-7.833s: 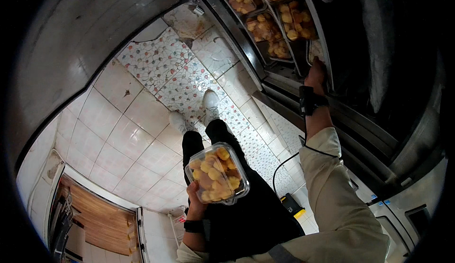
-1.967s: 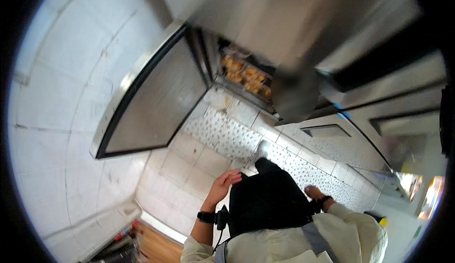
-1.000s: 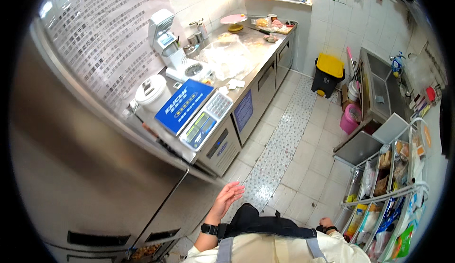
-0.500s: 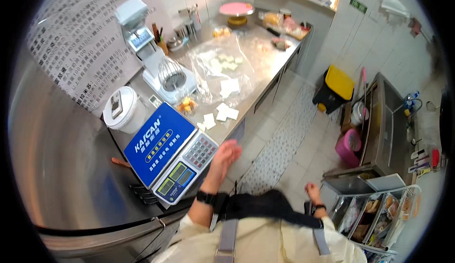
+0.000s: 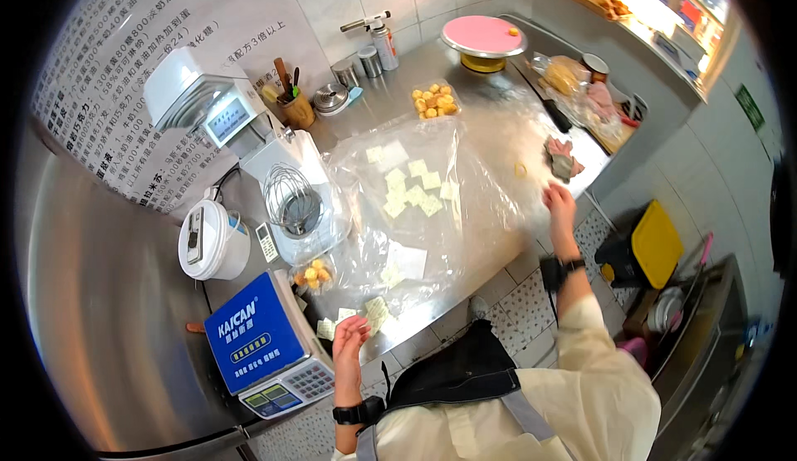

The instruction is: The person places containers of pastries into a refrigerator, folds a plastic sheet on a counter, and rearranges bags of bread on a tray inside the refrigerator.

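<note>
My left hand (image 5: 350, 340) hovers at the table's front edge, beside several small pale paper squares (image 5: 378, 315). Its fingers are loosely bent and nothing shows in them. Over the right part of the table, my right hand (image 5: 560, 205) is raised with its fingers loosely curled and nothing visible in them. It is nearest to a crumpled pink and grey cloth (image 5: 564, 160) and a small yellowish ring (image 5: 520, 169). A clear plastic sheet (image 5: 490, 212) lies spread between my hands, with more pale squares (image 5: 415, 188) and a white sheet (image 5: 408, 260) in its area.
A blue-covered scale (image 5: 257, 332), a lidded white bucket (image 5: 217, 241) and a stand mixer (image 5: 286, 162) with a whisk line the left. Tubs of small golden balls (image 5: 434, 101), a pink turntable (image 5: 484, 37) and a blow torch (image 5: 382, 41) stand behind. A yellow-lidded bin (image 5: 656, 245) is at right.
My view has turned and moved closer to the table. My right hand has come up from beside my body to the table's right side. My left hand is now beside the front paper squares.
</note>
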Tool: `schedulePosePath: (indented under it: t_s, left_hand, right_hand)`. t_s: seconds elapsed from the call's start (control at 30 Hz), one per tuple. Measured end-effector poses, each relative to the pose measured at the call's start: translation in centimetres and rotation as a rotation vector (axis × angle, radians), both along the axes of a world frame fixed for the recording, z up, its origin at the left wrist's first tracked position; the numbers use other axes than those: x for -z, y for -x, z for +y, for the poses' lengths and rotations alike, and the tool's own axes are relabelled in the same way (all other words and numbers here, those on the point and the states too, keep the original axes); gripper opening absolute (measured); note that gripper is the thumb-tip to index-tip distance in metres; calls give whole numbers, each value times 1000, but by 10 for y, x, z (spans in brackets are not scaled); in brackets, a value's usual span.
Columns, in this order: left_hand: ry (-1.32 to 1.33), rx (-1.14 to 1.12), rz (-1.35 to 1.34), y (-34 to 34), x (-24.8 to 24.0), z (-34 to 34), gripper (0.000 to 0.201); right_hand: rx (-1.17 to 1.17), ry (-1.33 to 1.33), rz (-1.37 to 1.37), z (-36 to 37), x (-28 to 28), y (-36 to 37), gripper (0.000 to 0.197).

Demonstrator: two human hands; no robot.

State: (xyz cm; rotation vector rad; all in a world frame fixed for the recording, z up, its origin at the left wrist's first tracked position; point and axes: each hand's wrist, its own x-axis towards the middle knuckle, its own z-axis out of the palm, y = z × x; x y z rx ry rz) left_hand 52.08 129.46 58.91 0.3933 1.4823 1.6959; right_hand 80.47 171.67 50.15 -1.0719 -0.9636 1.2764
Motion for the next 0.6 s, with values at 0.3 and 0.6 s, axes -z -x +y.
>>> schedulePosePath:
  t_s: [0.3,0.6]
  left_hand:
    - [64,-642,20,-60,-42,37,30]
    - [114,-839,45,-103,-23,22,25]
  right_hand:
    - [-583,421,-493,212,-37,235,45]
    - [-171,56,-323,224,-35,270,45]
